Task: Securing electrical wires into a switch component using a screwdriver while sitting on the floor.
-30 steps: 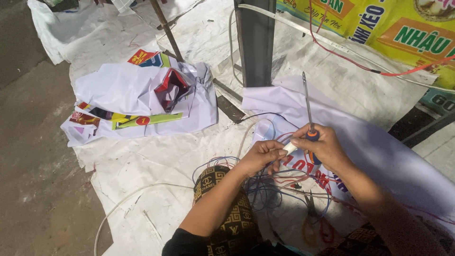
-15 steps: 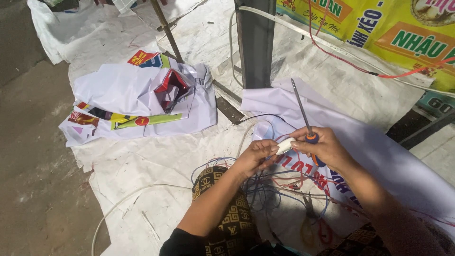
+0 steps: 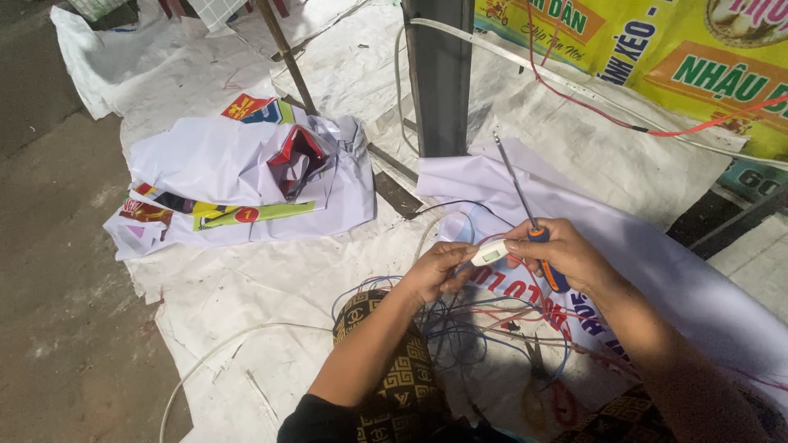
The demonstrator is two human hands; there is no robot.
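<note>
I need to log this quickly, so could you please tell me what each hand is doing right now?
Left hand: closed, pinching one end of a small white plastic part.
Right hand: closed on the screwdriver, fingertips also on the part.

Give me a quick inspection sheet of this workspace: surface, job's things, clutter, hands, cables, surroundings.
Surface: white tarp spread on the ground, creased; bare ground to the left.
Job's things: small white part held between both hands; screwdriver with orange handle, shaft pointing up and away.
Clutter: crumpled printed banners on the tarp at left; a white sheet under the hands.
Hands: left hand pinches the white part; right hand has its grip on the screwdriver and touches the part.
Cables: tangle of blue and red wires below the hands; white cable on the tarp; red wire at right.
Surroundings: grey metal post; yellow banner behind.
</note>
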